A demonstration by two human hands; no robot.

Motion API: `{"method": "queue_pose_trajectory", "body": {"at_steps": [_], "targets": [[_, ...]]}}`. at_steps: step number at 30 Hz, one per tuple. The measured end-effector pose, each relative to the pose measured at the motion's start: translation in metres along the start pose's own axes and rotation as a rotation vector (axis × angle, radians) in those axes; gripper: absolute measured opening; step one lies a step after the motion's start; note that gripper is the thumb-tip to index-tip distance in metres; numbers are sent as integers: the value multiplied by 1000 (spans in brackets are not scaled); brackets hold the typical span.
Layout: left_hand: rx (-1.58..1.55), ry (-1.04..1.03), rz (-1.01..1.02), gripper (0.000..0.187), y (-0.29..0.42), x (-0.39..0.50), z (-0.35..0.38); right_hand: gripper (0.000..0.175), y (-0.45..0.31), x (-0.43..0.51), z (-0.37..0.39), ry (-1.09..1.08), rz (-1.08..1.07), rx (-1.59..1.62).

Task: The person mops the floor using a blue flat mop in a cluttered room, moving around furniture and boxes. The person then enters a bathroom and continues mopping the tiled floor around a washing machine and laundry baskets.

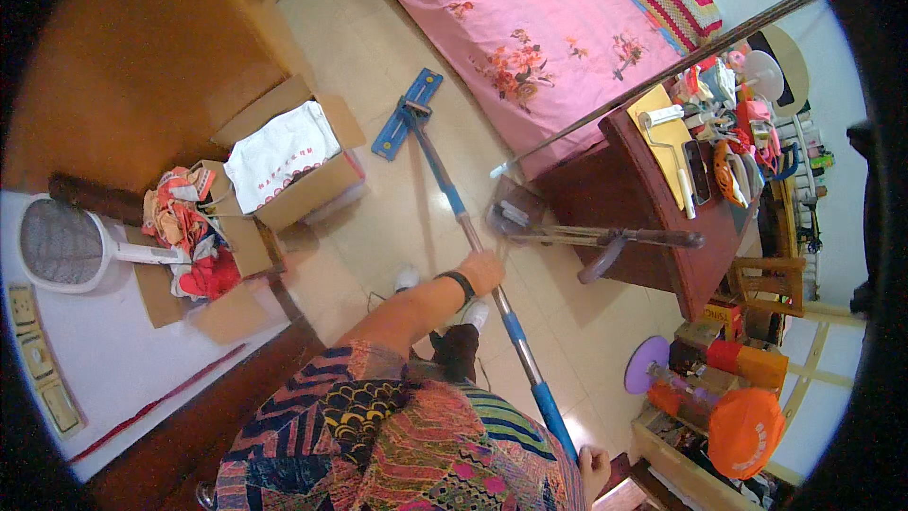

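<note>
My left hand (484, 272), with a black band at the wrist, is closed around the middle of a flat mop's metal pole (464, 227). At the lower right, my right hand (594, 468) is curled at the blue grip (551, 408) near the pole's top end; part of that grip is hidden by the hand and shirt. Away from me, the blue flat mop head (389, 136) lies on the tiled floor, its plate showing no cloth. It sits between a cardboard box and a bed.
A bed (482, 21) with a pink floral sheet stands ahead. At right are a long-handled dustpan (516, 209), a dark red table (638, 177) holding clutter, and a purple-based stand (647, 365). Open cardboard boxes (312, 191) with cloths stand left. A thin pole (610, 106) crosses the upper right.
</note>
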State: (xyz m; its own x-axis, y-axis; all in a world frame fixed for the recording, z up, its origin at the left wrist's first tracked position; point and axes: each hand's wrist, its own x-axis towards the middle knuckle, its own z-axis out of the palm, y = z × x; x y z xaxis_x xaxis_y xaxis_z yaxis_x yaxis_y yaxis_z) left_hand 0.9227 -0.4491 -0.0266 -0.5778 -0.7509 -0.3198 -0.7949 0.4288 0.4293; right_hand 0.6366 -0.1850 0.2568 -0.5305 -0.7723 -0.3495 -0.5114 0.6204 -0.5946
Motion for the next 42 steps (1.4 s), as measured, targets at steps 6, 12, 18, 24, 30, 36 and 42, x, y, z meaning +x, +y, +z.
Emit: {"method": "queue_pose_trajectory", "body": {"at_steps": [6, 12, 18, 24, 30, 36, 42], "targets": [[-74, 106, -87, 16, -27, -14, -59, 17, -60, 37, 68, -153, 129, 211], [-223, 229, -154, 36, -42, -39, -76, 18, -104, 61, 129, -269, 88, 290], [-188, 261, -204, 38, -51, -48, -82, 26, -121, 59, 161, -459, 32, 380], [-215, 240, -206, 47, -52, -54, -87, 30, -125, 57, 160, -509, -3, 345], [-189, 194, -217, 48, -52, -51, -87, 38, -128, 61, 157, -566, -22, 216], [-135, 215, -173, 36, -60, -46, -75, 64, -115, 65, 162, -778, -93, -21], [50, 134, -84, 40, -55, -55, -69, 70, -84, 51, 161, -823, -305, -59]]}}
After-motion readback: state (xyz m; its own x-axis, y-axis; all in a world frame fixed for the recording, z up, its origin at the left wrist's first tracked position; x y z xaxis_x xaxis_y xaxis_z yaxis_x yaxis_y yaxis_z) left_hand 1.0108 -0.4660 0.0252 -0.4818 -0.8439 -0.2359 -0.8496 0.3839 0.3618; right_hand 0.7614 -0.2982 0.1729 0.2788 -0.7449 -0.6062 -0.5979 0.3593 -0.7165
